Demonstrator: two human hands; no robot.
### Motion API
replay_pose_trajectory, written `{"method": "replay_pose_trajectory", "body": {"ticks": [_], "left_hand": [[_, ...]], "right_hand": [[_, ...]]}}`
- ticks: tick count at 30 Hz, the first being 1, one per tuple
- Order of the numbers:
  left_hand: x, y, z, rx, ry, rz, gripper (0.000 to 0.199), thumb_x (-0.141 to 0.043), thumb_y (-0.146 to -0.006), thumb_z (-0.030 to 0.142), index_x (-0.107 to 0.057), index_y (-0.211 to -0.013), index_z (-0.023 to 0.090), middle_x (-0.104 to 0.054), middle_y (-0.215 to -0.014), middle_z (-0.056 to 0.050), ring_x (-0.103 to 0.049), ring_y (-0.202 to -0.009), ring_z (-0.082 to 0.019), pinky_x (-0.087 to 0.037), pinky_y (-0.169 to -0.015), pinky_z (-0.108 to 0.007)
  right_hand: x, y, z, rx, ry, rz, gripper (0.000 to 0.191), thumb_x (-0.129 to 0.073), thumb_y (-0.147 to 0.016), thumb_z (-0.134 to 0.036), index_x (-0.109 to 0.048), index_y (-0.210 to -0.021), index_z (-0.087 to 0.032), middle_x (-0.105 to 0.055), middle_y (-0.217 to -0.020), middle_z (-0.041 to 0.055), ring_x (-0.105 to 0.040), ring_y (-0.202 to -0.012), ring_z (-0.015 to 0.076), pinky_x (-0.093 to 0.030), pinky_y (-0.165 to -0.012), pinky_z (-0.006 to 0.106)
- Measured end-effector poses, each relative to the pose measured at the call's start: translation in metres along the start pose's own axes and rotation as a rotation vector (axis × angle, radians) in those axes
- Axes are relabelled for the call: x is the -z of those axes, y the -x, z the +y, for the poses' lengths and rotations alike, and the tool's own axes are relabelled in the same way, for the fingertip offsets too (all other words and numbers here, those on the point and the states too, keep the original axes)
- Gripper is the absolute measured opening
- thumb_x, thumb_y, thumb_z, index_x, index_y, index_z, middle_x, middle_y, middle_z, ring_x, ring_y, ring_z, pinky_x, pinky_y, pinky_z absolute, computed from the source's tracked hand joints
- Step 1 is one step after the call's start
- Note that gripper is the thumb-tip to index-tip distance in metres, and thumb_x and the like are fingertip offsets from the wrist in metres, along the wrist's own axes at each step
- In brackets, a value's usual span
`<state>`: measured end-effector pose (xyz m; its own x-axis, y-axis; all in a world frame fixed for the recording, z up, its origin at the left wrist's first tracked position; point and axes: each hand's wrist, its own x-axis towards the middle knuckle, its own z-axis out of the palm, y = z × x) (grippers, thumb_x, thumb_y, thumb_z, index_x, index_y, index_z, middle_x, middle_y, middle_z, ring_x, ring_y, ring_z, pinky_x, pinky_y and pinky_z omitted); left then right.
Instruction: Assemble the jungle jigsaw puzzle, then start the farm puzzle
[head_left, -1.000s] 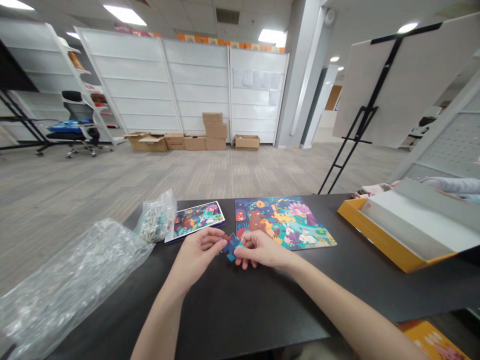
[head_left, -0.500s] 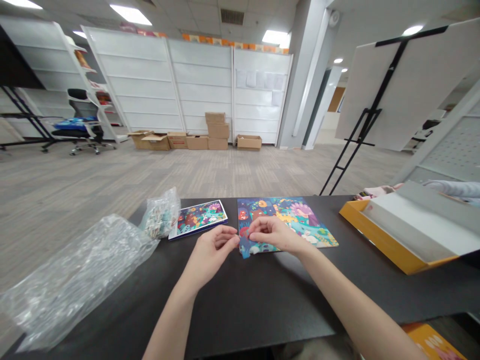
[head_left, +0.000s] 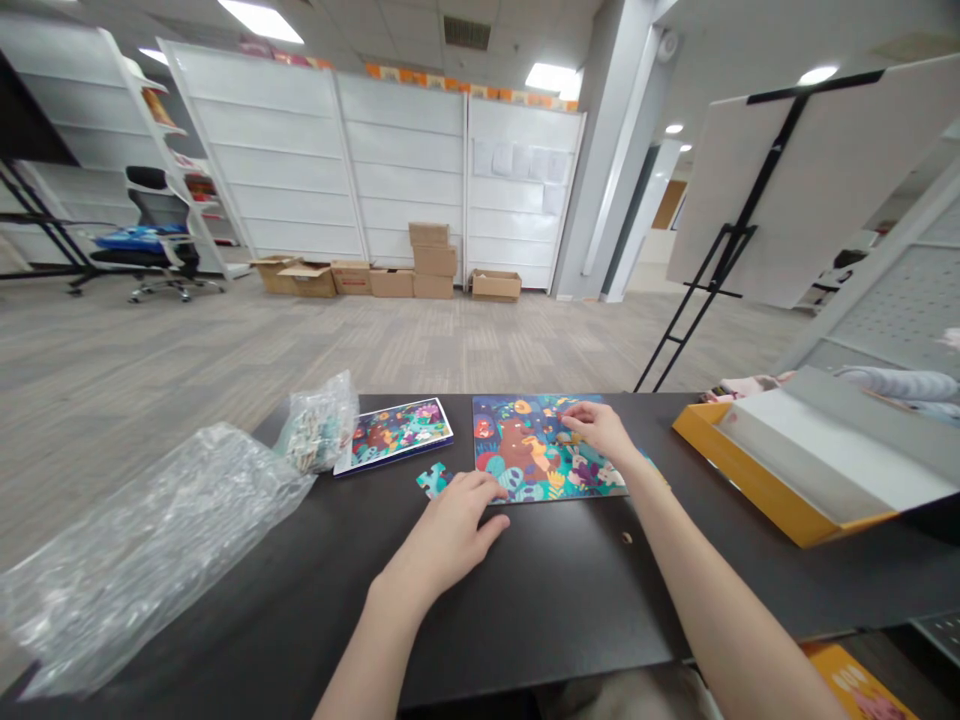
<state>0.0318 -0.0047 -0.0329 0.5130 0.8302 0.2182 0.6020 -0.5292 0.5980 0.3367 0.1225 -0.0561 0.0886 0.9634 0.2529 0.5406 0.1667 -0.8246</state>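
Note:
A colourful jigsaw puzzle (head_left: 525,450) with animals and plants lies flat on the black table (head_left: 540,600). My left hand (head_left: 465,515) rests at its lower left edge, fingers apart, with nothing seen in it. Over the puzzle's upper right part is my right hand (head_left: 596,430), its fingertips pinched together at the surface; what they hold, if anything, is too small to tell. A loose teal puzzle piece (head_left: 433,480) lies just left of my left hand. Behind that piece is a picture card (head_left: 397,435) showing a similar scene.
On the left lie a clear plastic wrapper (head_left: 165,550) and a clear bag of pieces (head_left: 319,430). An open yellow and white box (head_left: 795,470) stands on the right. A tiny brown bit (head_left: 627,538) lies before the puzzle. Beyond the table stands an easel (head_left: 720,260).
My right hand has moved right and away over the puzzle. My left hand has come down at the near edge, its fingers wider apart. The teal piece now shows left of it.

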Motion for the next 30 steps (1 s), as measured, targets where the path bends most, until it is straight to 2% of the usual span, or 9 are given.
{"method": "replay_pose_trajectory", "body": {"ticks": [10, 18, 24, 30], "left_hand": [[0.003, 0.0, 0.004, -0.015, -0.054, 0.02, 0.02, -0.064, -0.091, 0.022, -0.068, -0.11, 0.022, -0.067, -0.12, -0.007, -0.058, -0.119, -0.027, -0.048, -0.103, -0.044], [0.003, 0.001, 0.003, 0.005, -0.074, -0.009, 0.021, -0.065, -0.091, 0.023, -0.067, -0.112, 0.019, -0.067, -0.12, -0.009, -0.057, -0.119, -0.027, -0.047, -0.104, -0.043], [0.003, 0.001, 0.003, 0.008, -0.072, -0.013, 0.021, -0.065, -0.091, 0.023, -0.068, -0.112, 0.02, -0.067, -0.121, -0.009, -0.057, -0.119, -0.027, -0.047, -0.105, -0.044], [0.003, 0.001, 0.003, 0.006, -0.062, -0.002, 0.021, -0.064, -0.091, 0.023, -0.068, -0.111, 0.021, -0.067, -0.121, -0.009, -0.057, -0.119, -0.028, -0.047, -0.105, -0.044]], "right_hand": [[0.004, -0.003, 0.003, 0.04, 0.095, -0.071, 0.021, -0.071, -0.071, -0.039, -0.074, -0.076, -0.019, -0.078, -0.079, 0.0065, -0.07, -0.075, 0.0233, -0.055, -0.076, 0.037], [0.009, -0.003, 0.006, 0.026, 0.079, -0.112, 0.027, -0.066, -0.077, -0.04, -0.074, -0.085, -0.016, -0.078, -0.085, 0.009, -0.073, -0.078, 0.023, -0.056, -0.074, 0.033], [0.007, -0.002, 0.0, 0.036, 0.143, -0.146, 0.026, -0.062, -0.079, -0.037, -0.075, -0.086, -0.016, -0.078, -0.085, 0.0091, -0.072, -0.077, 0.0224, -0.055, -0.071, 0.032], [0.005, 0.004, -0.011, 0.079, 0.276, -0.141, 0.017, -0.068, -0.074, -0.03, -0.08, -0.082, -0.02, -0.077, -0.081, 0.0064, -0.066, -0.074, 0.0222, -0.05, -0.073, 0.034]]}}
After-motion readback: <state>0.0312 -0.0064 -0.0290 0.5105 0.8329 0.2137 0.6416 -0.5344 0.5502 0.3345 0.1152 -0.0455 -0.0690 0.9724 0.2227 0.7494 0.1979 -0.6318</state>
